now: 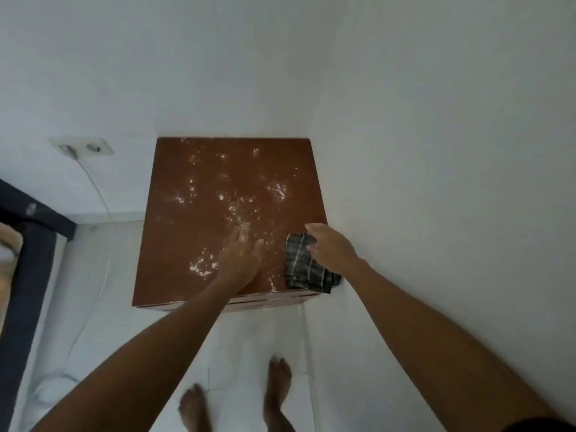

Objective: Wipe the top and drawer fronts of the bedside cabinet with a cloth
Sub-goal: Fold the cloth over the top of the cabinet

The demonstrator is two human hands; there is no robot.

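Barely begun: white dust [237, 210] just beyond spread left hand [241, 260]. Right hand [332, 247] reaching onto checked cloth [307, 269], grip unclear. Cabinet top [187, 244], drawer fronts [265, 300] unwiped.

We see a wall socket [83, 148] with a white cable [99, 190] hanging from it, a dark bed frame [29, 241] at left, and a white tiled floor [243, 344].

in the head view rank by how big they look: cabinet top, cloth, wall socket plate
1. cabinet top, by far the largest
2. cloth, on its near right corner
3. wall socket plate, smallest, though it sits farther from the camera, so its true size is unsure
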